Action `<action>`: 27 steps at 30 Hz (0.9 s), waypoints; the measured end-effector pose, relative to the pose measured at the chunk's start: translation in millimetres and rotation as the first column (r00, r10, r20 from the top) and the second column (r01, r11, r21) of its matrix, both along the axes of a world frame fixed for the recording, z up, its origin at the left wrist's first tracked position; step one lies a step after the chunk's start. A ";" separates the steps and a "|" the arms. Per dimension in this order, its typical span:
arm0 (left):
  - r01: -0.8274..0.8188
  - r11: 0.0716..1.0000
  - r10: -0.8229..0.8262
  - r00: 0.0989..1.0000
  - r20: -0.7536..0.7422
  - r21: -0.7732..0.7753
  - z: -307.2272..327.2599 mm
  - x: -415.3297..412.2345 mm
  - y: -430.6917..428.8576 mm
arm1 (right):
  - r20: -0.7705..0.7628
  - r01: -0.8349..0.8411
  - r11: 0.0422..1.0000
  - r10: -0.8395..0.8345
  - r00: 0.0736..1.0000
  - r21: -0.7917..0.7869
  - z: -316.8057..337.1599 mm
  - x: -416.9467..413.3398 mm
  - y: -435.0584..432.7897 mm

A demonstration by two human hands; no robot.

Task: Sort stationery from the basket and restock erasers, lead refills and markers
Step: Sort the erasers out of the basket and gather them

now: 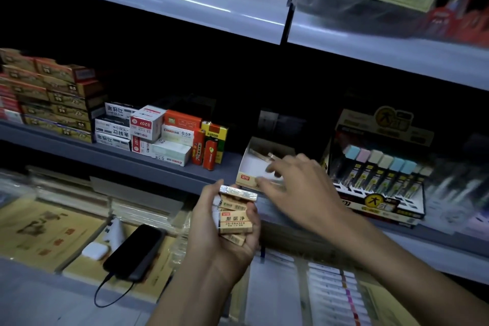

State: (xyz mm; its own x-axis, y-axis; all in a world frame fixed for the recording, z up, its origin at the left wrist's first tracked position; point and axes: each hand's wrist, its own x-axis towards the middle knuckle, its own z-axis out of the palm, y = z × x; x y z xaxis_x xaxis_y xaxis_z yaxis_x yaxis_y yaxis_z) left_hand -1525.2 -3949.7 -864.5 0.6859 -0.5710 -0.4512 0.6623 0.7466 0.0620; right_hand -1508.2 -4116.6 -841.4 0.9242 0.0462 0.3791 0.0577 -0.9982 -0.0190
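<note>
My left hand (211, 230) holds a stack of several tan-sleeved erasers (235, 222), the front one printed "2B ERASER", with a wrapped one lying across the top. It hovers just below the middle shelf's front edge. My right hand (296, 185) reaches over the front of an open white eraser display box (247, 167) on the shelf, fingers spread; a blurred pale piece at its fingertips may be an eraser, but I cannot tell. A few erasers lie at the back of that box. To the right stands a lead refill display (381, 174) with rows of pastel-capped tubes.
Staple boxes and lighters (169, 135) sit left of the eraser box, stacked brown boxes (45, 92) farther left. On the lower shelf a black phone (135, 251) with a cable and a white earbud case (95, 250) lie on paper packs. An upper shelf (158, 0) overhangs.
</note>
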 end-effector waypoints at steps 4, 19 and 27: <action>-0.011 1.000 0.011 1.000 0.001 0.005 1.3 -3.0 -2.0 | -0.064 -0.041 0.997 0.037 0.997 -0.072 -10.6 -18.0 -7.7; 0.014 1.000 -0.016 0.997 0.080 0.018 2.9 -9.6 -0.8 | 0.120 -0.197 0.909 0.163 0.979 0.367 21.5 -57.7 10.2; -0.029 0.992 0.003 0.977 0.213 0.120 6.3 -13.3 10.0 | 0.012 -0.228 0.891 0.243 0.970 0.391 21.2 -45.2 41.7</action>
State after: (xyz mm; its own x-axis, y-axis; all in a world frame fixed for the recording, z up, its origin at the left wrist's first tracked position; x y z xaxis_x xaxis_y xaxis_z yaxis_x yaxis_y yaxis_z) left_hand -1538.5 -3939.7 -858.2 0.7820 -0.5089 -0.3598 0.6123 0.7352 0.2910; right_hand -1553.4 -4074.9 -820.2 0.9178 0.1206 0.3783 0.2821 -0.8686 -0.4075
